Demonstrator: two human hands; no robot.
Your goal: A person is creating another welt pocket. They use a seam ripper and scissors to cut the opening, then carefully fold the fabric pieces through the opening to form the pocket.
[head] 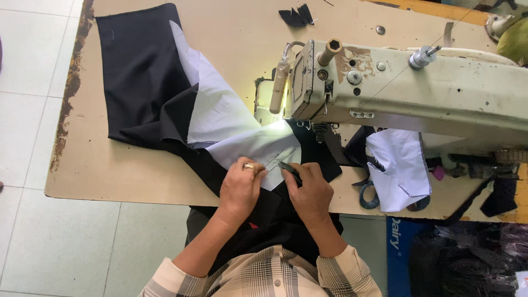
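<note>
My left hand (240, 190), a ring on one finger, presses down on the white lining (228, 118) of a black garment (144, 77) at the table's near edge. Just to its right, my right hand (311, 192) grips a small dark tool (290, 170) whose tip touches the white cloth. Both hands sit just in front of the needle area (319, 132) of a cream industrial sewing machine (434, 91), whose lamp lights the fabric. The black garment spreads away to the left and hangs over the table edge into my lap.
The wooden table (110, 170) has a worn left edge. Blue-handled scissors (369, 196) and a white-and-black cloth piece (400, 170) lie right of my hands. Dark scraps (297, 15) rest at the far edge. Black bags (467, 264) fill the floor at right.
</note>
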